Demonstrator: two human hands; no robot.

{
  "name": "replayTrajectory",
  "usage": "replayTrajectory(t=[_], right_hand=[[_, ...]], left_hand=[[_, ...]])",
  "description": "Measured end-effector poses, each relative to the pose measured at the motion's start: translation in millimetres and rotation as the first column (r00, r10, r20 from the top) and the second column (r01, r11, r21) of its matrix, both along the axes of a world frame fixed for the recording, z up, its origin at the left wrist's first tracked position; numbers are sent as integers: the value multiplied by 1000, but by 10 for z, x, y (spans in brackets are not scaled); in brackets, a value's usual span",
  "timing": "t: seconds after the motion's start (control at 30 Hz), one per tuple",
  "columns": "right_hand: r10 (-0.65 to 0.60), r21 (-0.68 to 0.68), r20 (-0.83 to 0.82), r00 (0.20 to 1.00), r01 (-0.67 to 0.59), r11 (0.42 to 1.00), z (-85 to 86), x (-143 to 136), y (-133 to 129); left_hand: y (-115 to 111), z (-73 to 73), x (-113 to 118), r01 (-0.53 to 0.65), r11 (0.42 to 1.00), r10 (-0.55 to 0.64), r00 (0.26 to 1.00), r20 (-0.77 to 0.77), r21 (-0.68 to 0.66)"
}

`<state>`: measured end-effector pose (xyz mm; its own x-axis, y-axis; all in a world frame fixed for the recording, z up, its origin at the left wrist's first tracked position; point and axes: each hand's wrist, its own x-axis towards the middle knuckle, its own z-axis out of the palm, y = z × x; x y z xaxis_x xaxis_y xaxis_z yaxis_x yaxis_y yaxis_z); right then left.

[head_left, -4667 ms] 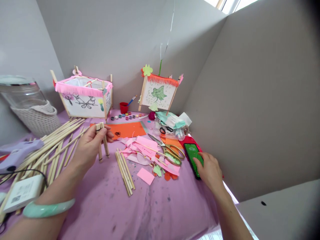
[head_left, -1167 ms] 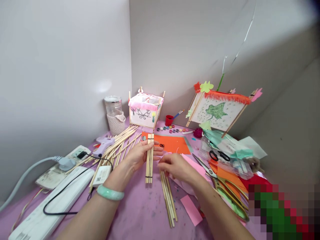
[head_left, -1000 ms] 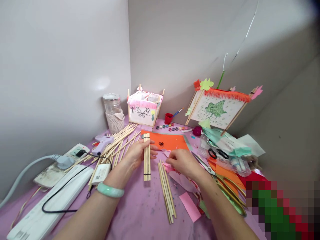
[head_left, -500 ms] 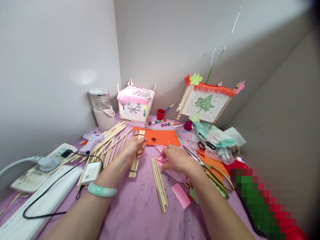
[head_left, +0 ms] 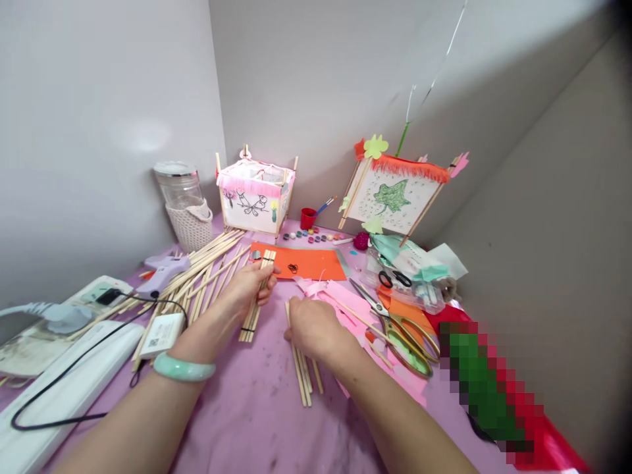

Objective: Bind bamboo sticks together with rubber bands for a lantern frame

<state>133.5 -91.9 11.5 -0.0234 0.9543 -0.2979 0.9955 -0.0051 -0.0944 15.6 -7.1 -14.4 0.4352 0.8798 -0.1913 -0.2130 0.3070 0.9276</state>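
Wrapped round a banded bundle of wooden sticks (head_left: 251, 317), my left hand (head_left: 254, 286) holds it upright, with black bands near both its ends. My right hand (head_left: 311, 324) is at the top of several loose sticks (head_left: 302, 375) lying on the purple cloth, its fingers closed around their upper ends. Just behind the hands is an orange sheet (head_left: 316, 263) with small black bands (head_left: 293, 268) on it. Pink paper scraps (head_left: 345, 296) lie beside and partly under my right forearm, next to gold-handled scissors (head_left: 405, 336).
A stick pile (head_left: 202, 276), lilac glue gun (head_left: 162, 273) and white power strip (head_left: 74, 388) lie left. Behind stand a jar (head_left: 182, 204), a pink-fringed lantern (head_left: 254, 197), a red cup (head_left: 309, 218) and a leaf-painted lantern (head_left: 395, 197). Black-handled scissors (head_left: 395, 279) are at right.
My right hand has moved from the pink paper onto the loose sticks, nearer to me. The view has shifted slightly; my left hand still holds the bundle.
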Motion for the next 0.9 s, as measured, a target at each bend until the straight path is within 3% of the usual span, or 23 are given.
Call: replayTrajectory(t=[0.33,0.5,0.63,0.9], right_hand=[[188,112,7,982,-188,976,-157,69,-28],[104,158,-14,994,-101,982,-212,108,17],[3,99,-85,996,6,995,-189,156,85],[42,73,-179,983,-30,997,-226,286,163]], left_hand=[[-29,57,-19,-19,1000,19,1000,-7,7],[-46,62,-5,-16,1000,16,999,-31,3],[-33,35,4,-26,1000,26,999,-46,-10],[-60,-5,45,-21,1000,20,996,-91,-10]])
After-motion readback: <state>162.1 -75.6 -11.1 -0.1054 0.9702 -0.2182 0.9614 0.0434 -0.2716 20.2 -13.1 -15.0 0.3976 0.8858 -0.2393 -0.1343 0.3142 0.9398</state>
